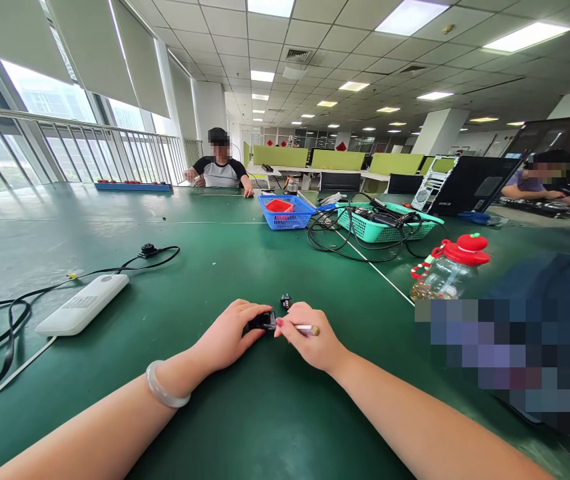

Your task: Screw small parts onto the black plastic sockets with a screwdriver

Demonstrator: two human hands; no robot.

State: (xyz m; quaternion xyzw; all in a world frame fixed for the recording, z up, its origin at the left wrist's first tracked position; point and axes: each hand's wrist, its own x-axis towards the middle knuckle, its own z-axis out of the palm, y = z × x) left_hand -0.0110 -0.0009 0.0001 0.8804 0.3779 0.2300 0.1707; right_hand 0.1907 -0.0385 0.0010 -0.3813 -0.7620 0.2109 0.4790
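You wear 1 bangle (157, 387) on your left wrist (177, 375): rounded, smooth, pale grey to milky white, with a soft sheen. Your left forearm (99, 427) and right forearm (415, 407) are bare. On your right hand (315, 339), 1 nail (279, 322) appears deep pink; its finish is too small to verify.

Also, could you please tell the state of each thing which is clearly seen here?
Left hand: pinching small black part
small black part: held
Right hand: gripping slim tool
slim tool: held, pointing towards that part
Loose black piece: lying on table
Bottle: red lid on
Blue basket: open, holding red tray
Teal basket: holding tangled cables
White power strip: lying flat
Blinds: partly lowered
Ceiling lights: lit
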